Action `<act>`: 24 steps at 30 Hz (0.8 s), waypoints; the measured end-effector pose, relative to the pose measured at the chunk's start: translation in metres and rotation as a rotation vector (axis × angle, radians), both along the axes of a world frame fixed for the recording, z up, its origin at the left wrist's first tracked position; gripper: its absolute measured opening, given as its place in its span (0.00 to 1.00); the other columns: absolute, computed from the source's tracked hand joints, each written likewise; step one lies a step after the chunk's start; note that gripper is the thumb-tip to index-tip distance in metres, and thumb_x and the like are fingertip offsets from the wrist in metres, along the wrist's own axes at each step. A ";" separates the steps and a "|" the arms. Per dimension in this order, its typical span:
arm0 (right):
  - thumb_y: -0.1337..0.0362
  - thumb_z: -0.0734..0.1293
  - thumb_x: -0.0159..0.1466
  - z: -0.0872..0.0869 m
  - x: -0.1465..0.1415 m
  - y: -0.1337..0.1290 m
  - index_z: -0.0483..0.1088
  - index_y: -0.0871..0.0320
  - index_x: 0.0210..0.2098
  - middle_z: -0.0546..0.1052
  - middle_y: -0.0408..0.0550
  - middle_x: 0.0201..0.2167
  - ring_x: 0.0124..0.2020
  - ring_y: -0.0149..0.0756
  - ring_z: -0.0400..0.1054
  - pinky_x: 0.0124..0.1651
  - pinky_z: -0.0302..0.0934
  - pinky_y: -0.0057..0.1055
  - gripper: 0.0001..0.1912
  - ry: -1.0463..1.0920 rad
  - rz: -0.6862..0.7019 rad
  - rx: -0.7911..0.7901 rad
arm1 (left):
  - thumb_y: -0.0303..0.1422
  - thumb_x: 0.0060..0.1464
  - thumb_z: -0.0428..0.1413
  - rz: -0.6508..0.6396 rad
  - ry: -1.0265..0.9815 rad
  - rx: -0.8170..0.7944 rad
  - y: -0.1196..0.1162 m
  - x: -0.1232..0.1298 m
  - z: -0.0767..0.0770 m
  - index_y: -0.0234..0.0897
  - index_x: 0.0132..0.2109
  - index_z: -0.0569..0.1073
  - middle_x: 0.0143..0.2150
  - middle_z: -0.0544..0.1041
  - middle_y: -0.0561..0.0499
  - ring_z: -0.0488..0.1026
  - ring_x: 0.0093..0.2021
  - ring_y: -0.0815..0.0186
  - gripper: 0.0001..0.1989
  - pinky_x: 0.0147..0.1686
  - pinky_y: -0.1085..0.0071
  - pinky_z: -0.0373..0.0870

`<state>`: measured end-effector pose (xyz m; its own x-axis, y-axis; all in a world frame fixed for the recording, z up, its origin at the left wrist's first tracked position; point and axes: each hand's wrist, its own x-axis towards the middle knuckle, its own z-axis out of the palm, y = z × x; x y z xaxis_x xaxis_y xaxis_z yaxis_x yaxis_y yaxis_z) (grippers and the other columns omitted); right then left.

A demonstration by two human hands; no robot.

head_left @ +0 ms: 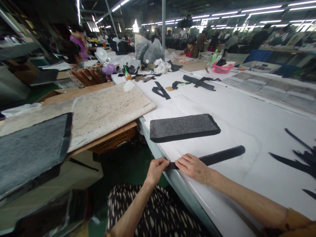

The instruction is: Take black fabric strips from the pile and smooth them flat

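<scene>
A long black strip [222, 156] lies slantwise across the white table near its front edge. At the strip's near end, my left hand [157, 169] pinches it between thumb and fingers, right at the table edge. My right hand [194, 167] rests on the strip just beside the left, fingers bent and pressed together over it; whether it grips or only presses cannot be made out. Beyond both hands lies a dark grey knitted rectangular panel [184, 127] with black borders, flat on the table and apart from the strip.
Black strips [300, 161] lie at the right, and more black scraps [199, 82] farther back. On the left, a pale board [106, 108] carries a grey panel [29, 148] with a black edge. A pink basket [223, 68] stands at the back. Several people work beyond.
</scene>
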<state>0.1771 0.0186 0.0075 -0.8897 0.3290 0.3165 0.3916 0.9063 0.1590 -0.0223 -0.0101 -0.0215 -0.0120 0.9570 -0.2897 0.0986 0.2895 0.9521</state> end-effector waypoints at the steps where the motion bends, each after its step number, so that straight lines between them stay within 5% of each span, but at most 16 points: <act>1: 0.76 0.56 0.65 0.000 0.002 0.000 0.68 0.63 0.35 0.68 0.47 0.29 0.31 0.34 0.59 0.36 0.54 0.33 0.11 0.000 -0.001 0.001 | 0.43 0.42 0.56 0.014 -0.005 -0.007 -0.001 -0.002 -0.001 0.35 0.17 0.68 0.16 0.62 0.57 0.57 0.21 0.71 0.17 0.24 0.72 0.53; 13: 0.79 0.54 0.64 0.001 0.012 0.002 0.69 0.65 0.38 0.70 0.49 0.30 0.32 0.35 0.60 0.36 0.56 0.33 0.14 0.059 -0.004 0.027 | 0.46 0.41 0.58 0.064 -0.044 -0.042 -0.006 -0.011 -0.013 0.35 0.18 0.70 0.15 0.64 0.56 0.59 0.21 0.71 0.18 0.24 0.72 0.56; 24: 0.78 0.54 0.61 -0.007 0.033 -0.005 0.69 0.66 0.41 0.69 0.53 0.33 0.35 0.37 0.61 0.37 0.58 0.35 0.15 0.101 -0.048 -0.139 | 0.48 0.36 0.60 0.191 0.004 -0.123 -0.021 -0.045 -0.048 0.35 0.19 0.72 0.15 0.66 0.55 0.61 0.20 0.71 0.19 0.24 0.73 0.58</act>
<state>0.2101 0.0141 0.0010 -0.8383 0.4167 0.3516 0.4422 0.8969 -0.0087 -0.0678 -0.0307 -0.0699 -0.1914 0.8947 -0.4036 0.0347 0.4172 0.9082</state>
